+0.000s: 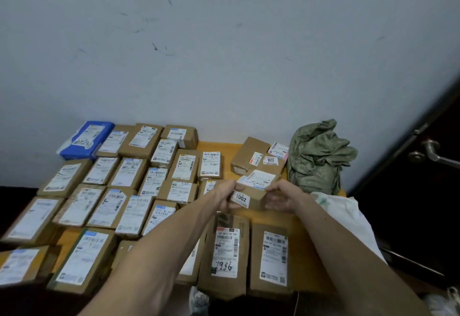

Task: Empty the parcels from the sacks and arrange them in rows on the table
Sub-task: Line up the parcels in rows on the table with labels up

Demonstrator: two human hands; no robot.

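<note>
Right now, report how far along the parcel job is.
Done: rows of parcels cover most of the table, and the green sack lies crumpled at the far right. In hand: left hand and right hand grip the 1002 box. Left: placing it, probably straightening the 1011 box, and the white sack, contents hidden.

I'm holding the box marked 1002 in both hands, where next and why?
Probably lower the box onto the bare table beneath it, in front of the parcel marked 1011; left hand and right hand grip it, and that strip looks free.
</note>
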